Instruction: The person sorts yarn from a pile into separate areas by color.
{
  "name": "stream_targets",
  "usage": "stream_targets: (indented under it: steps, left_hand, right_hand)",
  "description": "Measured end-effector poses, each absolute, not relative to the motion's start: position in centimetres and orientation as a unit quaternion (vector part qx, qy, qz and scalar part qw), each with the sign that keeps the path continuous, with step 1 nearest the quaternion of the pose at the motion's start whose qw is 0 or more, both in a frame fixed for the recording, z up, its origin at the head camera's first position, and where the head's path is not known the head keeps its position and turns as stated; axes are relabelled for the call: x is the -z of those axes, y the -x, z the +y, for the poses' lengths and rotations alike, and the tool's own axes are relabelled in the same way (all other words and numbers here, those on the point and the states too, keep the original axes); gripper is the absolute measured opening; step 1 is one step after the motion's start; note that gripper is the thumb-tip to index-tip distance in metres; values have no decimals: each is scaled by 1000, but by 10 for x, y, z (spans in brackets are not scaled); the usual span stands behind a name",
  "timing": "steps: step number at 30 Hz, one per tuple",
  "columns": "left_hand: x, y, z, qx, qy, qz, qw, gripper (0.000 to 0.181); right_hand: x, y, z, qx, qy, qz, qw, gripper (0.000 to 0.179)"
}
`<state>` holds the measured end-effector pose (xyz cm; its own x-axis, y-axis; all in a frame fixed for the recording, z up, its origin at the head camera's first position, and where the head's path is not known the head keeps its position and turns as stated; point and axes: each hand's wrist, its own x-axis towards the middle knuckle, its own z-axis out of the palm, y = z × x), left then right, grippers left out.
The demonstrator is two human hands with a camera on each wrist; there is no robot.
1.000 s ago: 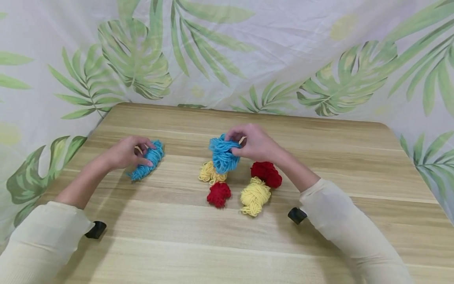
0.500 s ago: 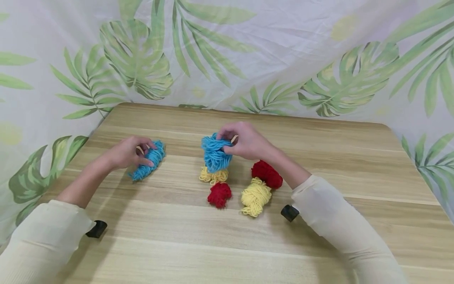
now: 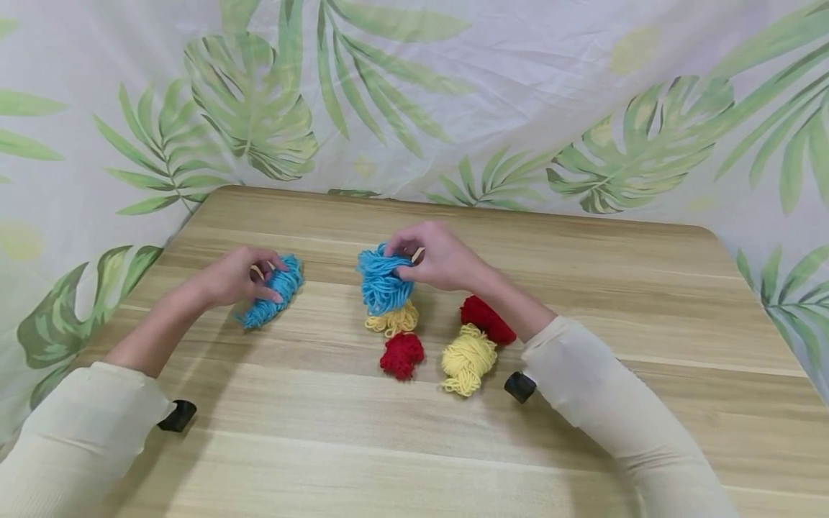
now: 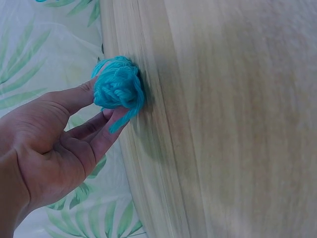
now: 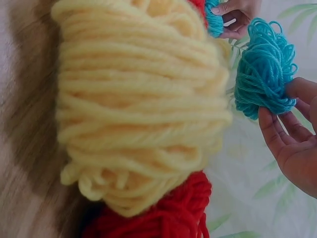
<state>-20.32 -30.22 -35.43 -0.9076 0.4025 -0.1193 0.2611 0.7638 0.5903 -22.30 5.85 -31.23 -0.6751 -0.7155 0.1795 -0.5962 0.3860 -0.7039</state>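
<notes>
My left hand (image 3: pixel 236 277) pinches a small blue bundle of yarn (image 3: pixel 275 293) between thumb and fingers at the left of the table; the left wrist view shows the end of that blue yarn (image 4: pixel 119 88). In my right hand (image 3: pixel 437 255) a looser blue yarn bundle (image 3: pixel 383 280) is gripped by its upper right side and held up above the table. Behind and below it, a small yellow yarn bundle (image 3: pixel 396 319) is partly hidden. The right wrist view shows the thumb and fingers around the raised blue yarn (image 5: pixel 265 69).
A small red yarn bundle (image 3: pixel 401 355) lies just in front of the small yellow one. To the right, a larger yellow bundle (image 3: pixel 468 360) touches a larger red one (image 3: pixel 482 316), partly covered by my right forearm. A leaf-patterned cloth (image 3: pixel 401 93) hangs behind the wooden table (image 3: pixel 324 446).
My right hand has moved left with the blue yarn, now over more of the small yellow bundle's left side. The left hand stays in place on its blue yarn.
</notes>
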Motion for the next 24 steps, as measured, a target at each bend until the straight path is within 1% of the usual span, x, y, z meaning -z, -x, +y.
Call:
stream_targets:
  steps: [9, 24]
  left_hand:
    - [353, 202, -301, -294, -181, 932, 114, 39]
    - [352, 201, -300, -301, -177, 929, 122, 37]
  right_hand:
    - [314, 226, 53, 390, 396, 827, 86, 15]
    - [315, 227, 35, 378, 403, 828, 94, 15]
